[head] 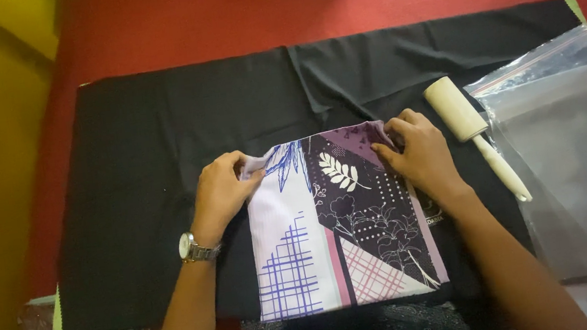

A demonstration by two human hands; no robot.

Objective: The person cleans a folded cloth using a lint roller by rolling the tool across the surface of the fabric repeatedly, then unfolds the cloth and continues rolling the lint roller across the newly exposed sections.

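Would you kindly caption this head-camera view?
Both hands, left and right, pinch a folded purple patterned cloth on black fabric.

Left part of the black cloth (140,175): bare from its left edge up to the left hand (219,192); open room for a hand there.
Far part of the black cloth: free along the far edge, only shallow wrinkles near the middle.
Middle: the folded patterned fabric (342,233) lies flat, low, both hands on its far corners.
Right of the right hand (421,158): a lint roller (474,133) lies close beside it, handle slanting toward the near right; narrow gap between.
Right edge: a clear plastic zip bag (581,169) covers the cloth's right end, just beyond the roller.
Far red surface (218,19): mostly open; dark things at the far edge.
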